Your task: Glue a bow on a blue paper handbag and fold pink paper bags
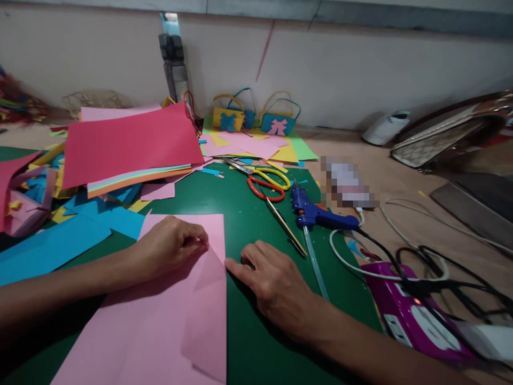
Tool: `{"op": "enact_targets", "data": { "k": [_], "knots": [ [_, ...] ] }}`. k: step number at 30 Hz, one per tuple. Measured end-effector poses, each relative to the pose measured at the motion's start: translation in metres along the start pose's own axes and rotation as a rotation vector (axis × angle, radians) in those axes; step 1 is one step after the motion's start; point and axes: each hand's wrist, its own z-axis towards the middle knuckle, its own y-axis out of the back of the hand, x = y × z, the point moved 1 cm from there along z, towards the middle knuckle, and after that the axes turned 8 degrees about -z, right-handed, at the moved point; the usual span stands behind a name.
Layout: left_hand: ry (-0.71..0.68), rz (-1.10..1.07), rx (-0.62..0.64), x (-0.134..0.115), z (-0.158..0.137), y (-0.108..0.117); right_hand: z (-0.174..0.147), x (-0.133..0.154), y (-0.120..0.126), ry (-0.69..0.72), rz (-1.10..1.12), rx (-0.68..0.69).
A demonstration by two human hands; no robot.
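Observation:
A large pink sheet of paper [136, 326] lies on the green cutting mat [256, 342], with a layer folded over along its right side. My left hand [170, 246] rests over its upper part, thumb and fingers pinched on the lifted edge of that layer. Just right of the sheet, my right hand [276, 283] lies on the mat, one digit stretched out to touch the paper's right edge and the other fingers loosely curled, holding nothing. Beyond it are red-and-yellow-handled scissors [270, 179], a thin pointed tool [284, 222] and a blue glue gun [316, 211] with a clear glue stick.
Stacked coloured paper topped by a red sheet [132, 141] sits back left, above blue strips [60, 246]. Small paper bags with bows [228, 118] stand by the wall. On the right are a purple power strip [417, 315], tangled cables, a blurred phone-like object [347, 182] and a handbag [444, 136].

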Motion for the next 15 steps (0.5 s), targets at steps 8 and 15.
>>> {"op": "enact_targets", "data": {
  "k": [8,15],
  "knots": [
    [-0.021,0.041,0.033,-0.008,0.012,-0.011,-0.003,-0.006,0.000,-0.089,-0.016,-0.030],
    [-0.047,0.210,0.059,-0.027,0.017,-0.031,-0.003,-0.012,0.018,-0.209,0.296,-0.144]
  ]
}}
